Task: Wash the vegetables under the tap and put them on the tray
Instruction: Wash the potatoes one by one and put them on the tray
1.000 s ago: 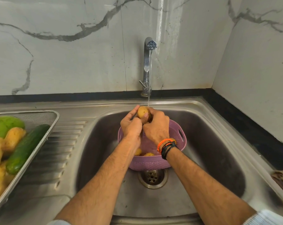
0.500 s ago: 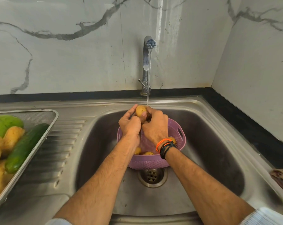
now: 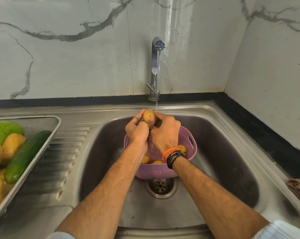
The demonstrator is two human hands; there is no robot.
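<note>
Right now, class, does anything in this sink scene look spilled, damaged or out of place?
Nothing stands out. Both hands, left hand and right hand, hold a potato under the tap, above the purple basket.

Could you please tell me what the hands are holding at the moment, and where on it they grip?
Both the left hand and the right hand grip one potato around its lower part, under the tap's stream.

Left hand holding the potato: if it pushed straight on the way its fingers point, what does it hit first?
Probably the sink's back rim, then the tap base; left hand points away past the potato. Depth is unclear.
</note>
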